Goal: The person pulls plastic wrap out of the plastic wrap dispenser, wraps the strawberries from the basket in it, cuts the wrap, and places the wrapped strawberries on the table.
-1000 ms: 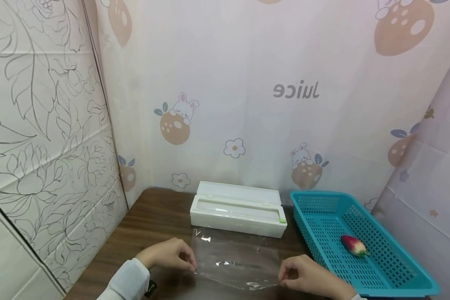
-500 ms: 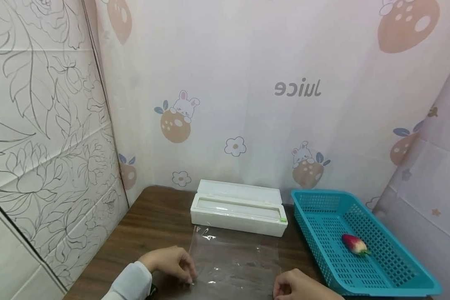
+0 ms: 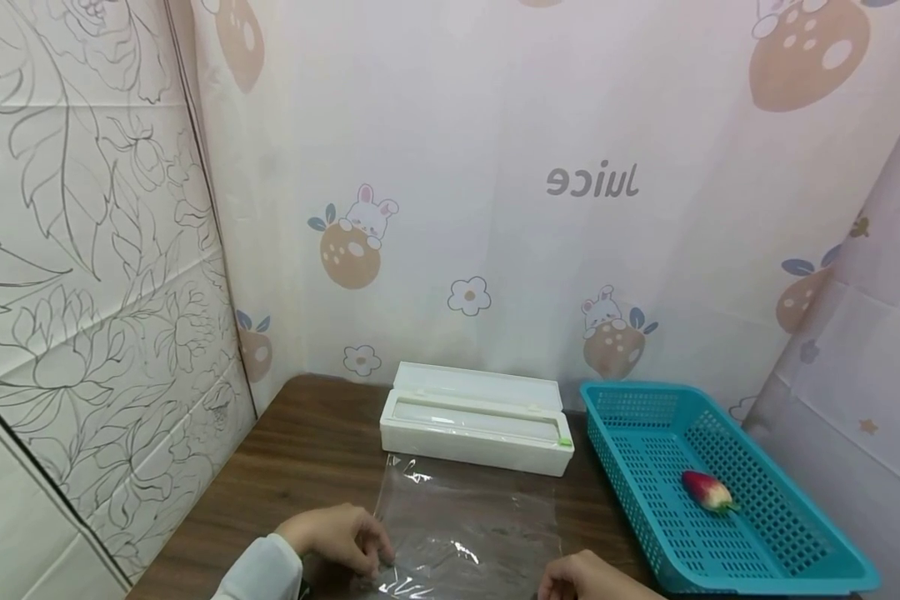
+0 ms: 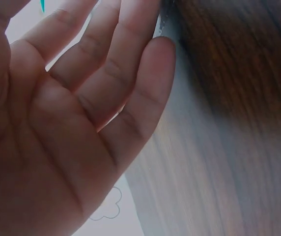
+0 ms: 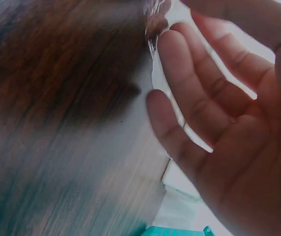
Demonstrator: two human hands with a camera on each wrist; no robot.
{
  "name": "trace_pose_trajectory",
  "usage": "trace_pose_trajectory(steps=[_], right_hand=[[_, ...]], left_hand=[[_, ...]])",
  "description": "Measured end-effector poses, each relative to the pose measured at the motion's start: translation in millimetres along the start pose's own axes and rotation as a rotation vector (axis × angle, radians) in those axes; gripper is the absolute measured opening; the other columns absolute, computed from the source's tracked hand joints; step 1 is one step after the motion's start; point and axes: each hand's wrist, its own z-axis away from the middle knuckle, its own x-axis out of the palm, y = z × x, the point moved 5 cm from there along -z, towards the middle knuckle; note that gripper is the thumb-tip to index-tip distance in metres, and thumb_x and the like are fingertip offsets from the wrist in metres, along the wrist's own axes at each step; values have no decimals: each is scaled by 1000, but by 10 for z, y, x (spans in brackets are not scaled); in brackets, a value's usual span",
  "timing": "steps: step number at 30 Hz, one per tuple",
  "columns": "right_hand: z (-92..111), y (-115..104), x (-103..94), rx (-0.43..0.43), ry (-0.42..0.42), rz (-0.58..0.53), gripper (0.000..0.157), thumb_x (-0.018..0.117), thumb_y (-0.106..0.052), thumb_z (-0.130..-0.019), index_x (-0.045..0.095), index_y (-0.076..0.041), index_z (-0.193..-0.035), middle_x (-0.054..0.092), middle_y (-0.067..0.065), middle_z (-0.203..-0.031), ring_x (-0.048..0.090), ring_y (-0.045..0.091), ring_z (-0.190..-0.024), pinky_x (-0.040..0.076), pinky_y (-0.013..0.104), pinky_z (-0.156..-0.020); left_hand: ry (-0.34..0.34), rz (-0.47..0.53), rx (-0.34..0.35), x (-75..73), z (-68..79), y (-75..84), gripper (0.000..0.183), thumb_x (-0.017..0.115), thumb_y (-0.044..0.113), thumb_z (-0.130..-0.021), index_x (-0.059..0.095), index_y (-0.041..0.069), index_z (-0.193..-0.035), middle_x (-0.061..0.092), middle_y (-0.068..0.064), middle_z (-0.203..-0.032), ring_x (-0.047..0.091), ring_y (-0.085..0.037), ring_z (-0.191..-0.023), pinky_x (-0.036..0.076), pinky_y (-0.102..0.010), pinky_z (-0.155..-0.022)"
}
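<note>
A transparent sheet of cling film (image 3: 465,525) stretches from the front of a white cling film dispenser box (image 3: 476,442) over the dark wooden table. My left hand (image 3: 339,536) pinches the film's left side near its front end. At the right side, my right hand (image 3: 588,577) holds the film's other front corner, partly cut off by the lower frame edge. In the left wrist view the other fingers (image 4: 116,73) are loosely bent, with the pinch itself out of frame. Shiny film edges run by the fingertips (image 5: 172,46) in the right wrist view.
A teal plastic basket (image 3: 630,492) stands on the right, holding a red and white radish-like item (image 3: 708,492). The box's lid (image 3: 476,385) is raised, and a small green slider (image 3: 565,441) sits at its right end. Printed curtains (image 3: 465,208) hang behind the table.
Both hands have come lower and nearer to me, drawing the cling film further out from the box. The right hand has also shifted left. Box and basket stay put.
</note>
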Motion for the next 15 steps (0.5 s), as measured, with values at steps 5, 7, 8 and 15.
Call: trace_pose_trajectory(steps=[5, 7, 8, 15], right_hand=[[-97, 610, 22, -113, -48, 88, 14, 69, -28, -96, 67, -27, -109, 64, -19, -93, 60, -2, -79, 53, 22, -64], [-105, 727, 15, -131, -51, 88, 16, 69, -30, -96, 66, -28, -111, 64, -19, -96, 60, -3, -82, 53, 21, -66], [-90, 684, 6, -129, -48, 106, 17, 69, -30, -96, 66, -28, -112, 64, -19, -97, 60, -3, -83, 53, 22, -67], [86, -155, -18, -22, 6, 55, 20, 72, -21, -93, 67, -17, -112, 57, -13, -99, 55, 2, -81, 50, 24, -66]], left_hand=[[-3, 12, -24, 18, 44, 9, 23, 81, 3, -80, 73, 8, -101, 71, 9, -78, 64, 0, -71, 51, -19, -71], [5, -7, -14, -2, 54, 17, 25, 81, 4, -79, 73, 9, -102, 69, 13, -78, 64, 1, -72, 52, -19, -70], [12, -18, -7, -18, 54, 21, 25, 82, 5, -79, 73, 9, -102, 69, 13, -79, 64, 1, -73, 52, -19, -70], [38, -55, 29, -104, 47, 13, 31, 84, 11, -79, 72, 9, -107, 68, 13, -84, 63, 1, -77, 53, -20, -71]])
